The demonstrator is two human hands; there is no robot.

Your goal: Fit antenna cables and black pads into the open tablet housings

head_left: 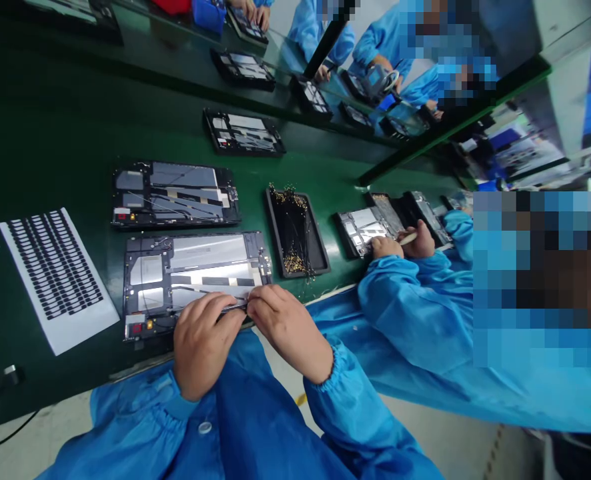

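Observation:
In front of me lies an opened tablet, its silver battery panels, black tapes and thin wires exposed. My left hand rests on its near edge, fingers bent, thumb and forefinger closed together. Close beside it, at the tablet's near right corner, my right hand is closed in a pinch. Something thin and dark shows between the fingertips, too small and covered to name. To the right stands a black tray of thin black cables with gold-coloured ends.
Behind it lies a second opened tablet, and farther back another tablet. A white sheet of black stickers lies left. At right, a co-worker's hands work on a tablet. A glass shelf with more tablets runs along the back.

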